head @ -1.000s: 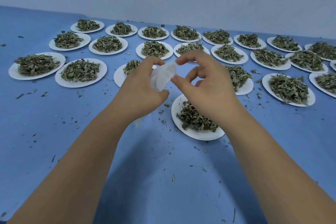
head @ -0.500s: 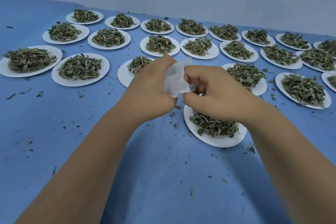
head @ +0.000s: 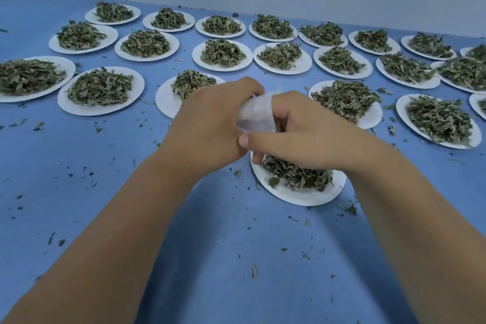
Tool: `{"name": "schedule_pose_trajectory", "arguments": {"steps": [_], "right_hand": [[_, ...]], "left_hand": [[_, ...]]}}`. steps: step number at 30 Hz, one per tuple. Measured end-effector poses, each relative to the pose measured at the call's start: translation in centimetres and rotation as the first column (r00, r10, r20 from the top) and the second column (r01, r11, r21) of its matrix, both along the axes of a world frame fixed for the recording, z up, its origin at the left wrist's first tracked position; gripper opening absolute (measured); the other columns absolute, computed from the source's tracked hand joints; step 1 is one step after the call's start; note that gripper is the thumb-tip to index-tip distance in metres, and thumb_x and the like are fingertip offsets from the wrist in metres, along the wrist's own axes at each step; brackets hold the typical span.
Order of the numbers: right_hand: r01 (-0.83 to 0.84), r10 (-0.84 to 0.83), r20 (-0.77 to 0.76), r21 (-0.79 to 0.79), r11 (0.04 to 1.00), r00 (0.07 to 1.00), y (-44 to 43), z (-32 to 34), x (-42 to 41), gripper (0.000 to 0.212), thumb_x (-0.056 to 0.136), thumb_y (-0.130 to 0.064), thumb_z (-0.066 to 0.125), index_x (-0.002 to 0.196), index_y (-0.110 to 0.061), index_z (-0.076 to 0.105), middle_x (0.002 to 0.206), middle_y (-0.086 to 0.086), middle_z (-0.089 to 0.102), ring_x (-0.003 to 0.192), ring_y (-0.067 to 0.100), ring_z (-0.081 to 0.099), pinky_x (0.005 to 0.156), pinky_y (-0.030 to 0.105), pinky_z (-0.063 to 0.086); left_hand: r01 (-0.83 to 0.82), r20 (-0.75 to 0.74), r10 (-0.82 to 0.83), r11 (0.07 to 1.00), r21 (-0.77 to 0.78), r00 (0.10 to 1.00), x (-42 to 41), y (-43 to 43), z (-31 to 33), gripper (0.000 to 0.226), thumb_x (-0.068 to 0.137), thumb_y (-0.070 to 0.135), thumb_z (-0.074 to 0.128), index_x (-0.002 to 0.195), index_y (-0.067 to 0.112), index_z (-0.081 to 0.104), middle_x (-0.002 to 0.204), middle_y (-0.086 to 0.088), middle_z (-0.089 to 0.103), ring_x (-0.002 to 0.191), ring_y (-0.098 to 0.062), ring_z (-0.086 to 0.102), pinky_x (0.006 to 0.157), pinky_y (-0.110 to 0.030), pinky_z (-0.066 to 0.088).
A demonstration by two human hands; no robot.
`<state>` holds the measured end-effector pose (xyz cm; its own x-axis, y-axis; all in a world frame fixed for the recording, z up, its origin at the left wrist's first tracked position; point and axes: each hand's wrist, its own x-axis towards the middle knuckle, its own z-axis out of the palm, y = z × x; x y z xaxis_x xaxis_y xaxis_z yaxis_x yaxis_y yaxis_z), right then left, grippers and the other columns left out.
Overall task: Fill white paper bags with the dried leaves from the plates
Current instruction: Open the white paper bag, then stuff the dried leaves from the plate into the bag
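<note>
Drawn closer, left hand and right hand grip the white paper bag, its mouth hidden.

Two bare forearms, uncovered to the frame's edge, bare left hand, bare right hand, short plain thumbnail

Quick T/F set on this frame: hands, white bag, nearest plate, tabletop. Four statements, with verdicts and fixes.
1. Both the left hand and the right hand hold the small white paper bag. True.
2. The bag lies flat on the blue tabletop. False: it is held up between the hands, off the table.
3. The nearest round white paper plate is empty. False: it carries a heap of dried green leaves.
4. Loose leaf crumbs are scattered on the tabletop. True.
</note>
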<state>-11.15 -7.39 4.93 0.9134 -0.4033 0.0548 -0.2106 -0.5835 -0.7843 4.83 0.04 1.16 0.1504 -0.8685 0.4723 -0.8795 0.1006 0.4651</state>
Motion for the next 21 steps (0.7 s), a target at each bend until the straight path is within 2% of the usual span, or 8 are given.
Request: {"name": "schedule_pose_trajectory", "arguments": {"steps": [3, 5, 6, 9, 12, 16, 19, 21], "right_hand": [[0.214, -0.182, 0.239, -0.112, 0.970, 0.954, -0.4, -1.0, -1.9, 0.021, 0.091, -0.015, 0.066, 0.085, -0.034, 0.073, 0.066, -0.015, 0.070, 0.052, 0.005, 0.059, 0.053, 0.012, 0.039], [0.359, -0.268, 0.328, -0.258, 0.897, 0.906, -1.3, -2.0, -3.8, 0.011, 0.090, -0.027, 0.063, 0.093, -0.028, 0.073, 0.080, -0.018, 0.070, 0.069, 0.007, 0.062, 0.064, 0.017, 0.042], [0.340, -0.263, 0.242, -0.374, 0.863, 0.934, -1.5, -2.5, -4.5, 0.019, 0.090, -0.037, 0.062, 0.103, -0.028, 0.071, 0.095, -0.020, 0.068, 0.086, 0.005, 0.061, 0.075, 0.019, 0.043], [-0.024, -0.133, -0.203, -0.623, 0.782, 0.970, -2.1, -4.8, -5.7, 0.058, 0.092, -0.063, 0.055, 0.139, -0.030, 0.054, 0.134, -0.012, 0.054, 0.125, 0.011, 0.048, 0.104, 0.034, 0.041], [-0.054, -0.130, -0.259, -0.600, 0.798, 0.957, -2.1, -6.1, -5.6, 0.055, 0.096, -0.053, 0.058, 0.145, -0.029, 0.048, 0.140, -0.007, 0.050, 0.126, 0.016, 0.047, 0.104, 0.038, 0.042], [0.053, -0.126, -0.099, -0.540, 0.840, 0.987, -2.4, -6.1, -5.6, 0.037, 0.093, -0.029, 0.070, 0.130, -0.027, 0.063, 0.122, -0.013, 0.064, 0.113, 0.008, 0.055, 0.097, 0.025, 0.043], [0.199, -0.197, 0.059, -0.516, 0.833, 0.979, -2.9, -5.1, -5.8, 0.034, 0.090, -0.031, 0.075, 0.124, -0.027, 0.068, 0.112, -0.021, 0.065, 0.106, -0.001, 0.059, 0.093, 0.009, 0.041], [0.303, -0.261, 0.154, -0.458, 0.836, 0.953, -3.3, -4.4, -6.1, 0.033, 0.088, -0.035, 0.079, 0.119, -0.030, 0.069, 0.104, -0.027, 0.064, 0.098, -0.009, 0.059, 0.084, 0.005, 0.041]], "left_hand": [[-0.072, -0.074, 0.073, 0.997, 0.017, 0.995, 0.4, 0.4, -1.3, 0.030, 0.071, 0.020, 0.062, 0.097, 0.034, 0.059, 0.080, 0.010, 0.060, 0.071, -0.015, 0.056, 0.059, -0.040, 0.050], [-0.104, -0.148, 0.120, 0.988, 0.110, 0.982, 1.5, 1.0, -1.8, 0.035, 0.077, 0.021, 0.066, 0.104, 0.041, 0.057, 0.089, 0.018, 0.061, 0.071, -0.009, 0.058, 0.054, -0.036, 0.051], [-0.100, -0.162, 0.128, 0.980, 0.173, 0.978, 2.1, 1.2, -1.8, 0.036, 0.077, 0.024, 0.065, 0.106, 0.043, 0.056, 0.093, 0.022, 0.059, 0.072, -0.006, 0.059, 0.054, -0.034, 0.051], [-0.037, -0.106, 0.065, 0.968, 0.247, 0.992, 2.6, 1.3, -1.9, 0.033, 0.071, 0.033, 0.057, 0.102, 0.041, 0.056, 0.093, 0.021, 0.058, 0.081, -0.004, 0.057, 0.061, -0.033, 0.049], [-0.001, -0.116, 0.029, 0.971, 0.239, 0.993, 1.5, 1.1, -2.1, 0.032, 0.077, 0.030, 0.066, 0.105, 0.040, 0.055, 0.094, 0.019, 0.060, 0.086, -0.004, 0.057, 0.064, -0.036, 0.050], [-0.006, -0.025, 0.013, 0.962, 0.273, 1.000, 0.3, 0.7, -2.5, 0.027, 0.080, 0.023, 0.067, 0.102, 0.033, 0.054, 0.093, 0.009, 0.060, 0.088, -0.023, 0.056, 0.071, -0.046, 0.052], [-0.088, 0.090, 0.067, 0.961, 0.262, 0.994, 0.0, 0.3, -2.2, 0.032, 0.075, 0.014, 0.063, 0.098, 0.031, 0.049, 0.088, 0.008, 0.055, 0.081, -0.024, 0.053, 0.064, -0.041, 0.048], [-0.119, 0.163, 0.080, 0.962, 0.244, 0.983, -0.4, -0.2, -1.5, 0.036, 0.070, 0.009, 0.061, 0.096, 0.030, 0.047, 0.081, 0.007, 0.051, 0.072, -0.021, 0.050, 0.055, -0.034, 0.039]]}}
